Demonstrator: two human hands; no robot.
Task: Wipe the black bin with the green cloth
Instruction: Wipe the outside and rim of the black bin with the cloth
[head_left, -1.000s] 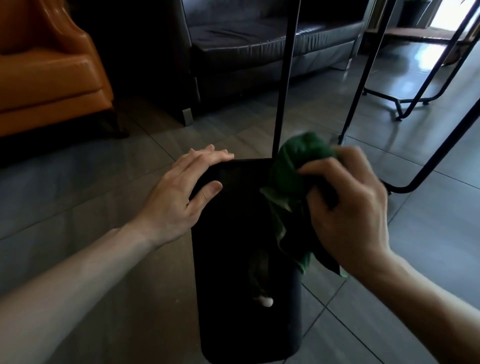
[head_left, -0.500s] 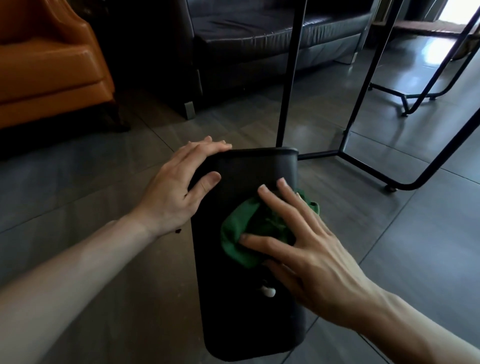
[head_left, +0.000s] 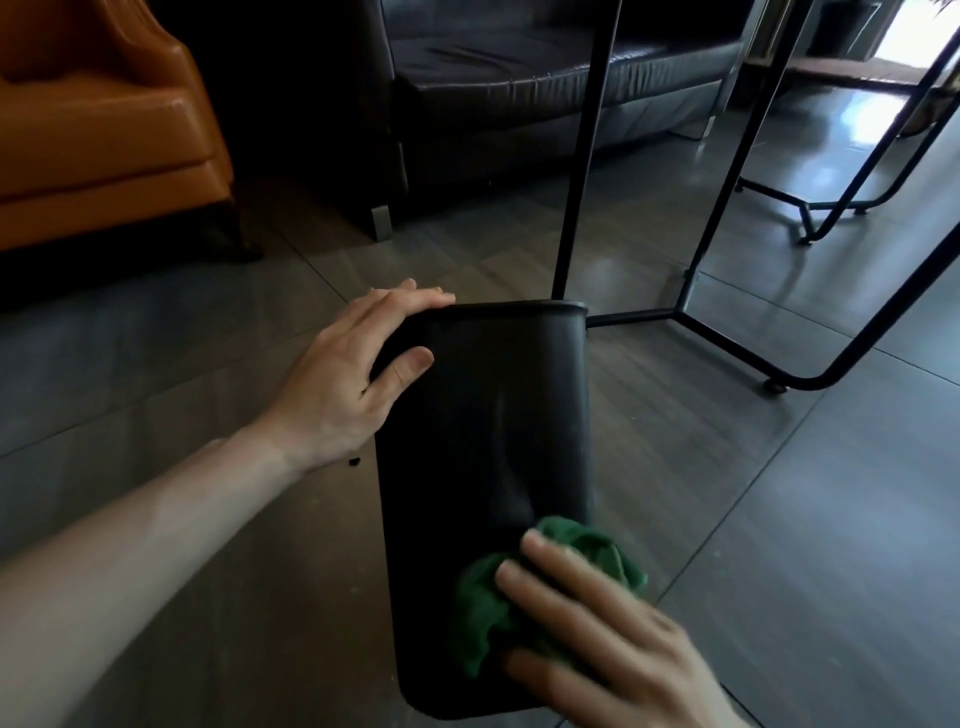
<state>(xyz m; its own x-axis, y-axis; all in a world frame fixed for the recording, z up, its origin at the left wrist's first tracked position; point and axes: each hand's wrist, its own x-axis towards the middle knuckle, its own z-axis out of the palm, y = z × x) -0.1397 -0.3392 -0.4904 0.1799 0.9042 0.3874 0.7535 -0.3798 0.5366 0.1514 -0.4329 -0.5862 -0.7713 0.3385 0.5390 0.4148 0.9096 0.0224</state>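
Note:
The black bin (head_left: 488, 415) lies on its side on the tiled floor, its rim pointing away from me. My left hand (head_left: 343, 374) grips the far left corner at the rim, fingers over the edge and thumb on the top face. My right hand (head_left: 608, 649) presses the bunched green cloth (head_left: 483, 613) flat against the bin's near end, fingers spread over it. Part of the cloth is hidden under my palm.
Thin black metal table legs (head_left: 582, 171) rise just beyond the bin, with a floor bar (head_left: 737, 353) running right. An orange armchair (head_left: 104, 130) stands at the far left and a dark leather sofa (head_left: 519, 83) behind. A small dark speck (head_left: 355, 461) lies by my left wrist.
My right hand brought the cloth from above the rim down onto the bin, then slid it along the top face toward me to the near end. The left hand stayed gripping the rim.

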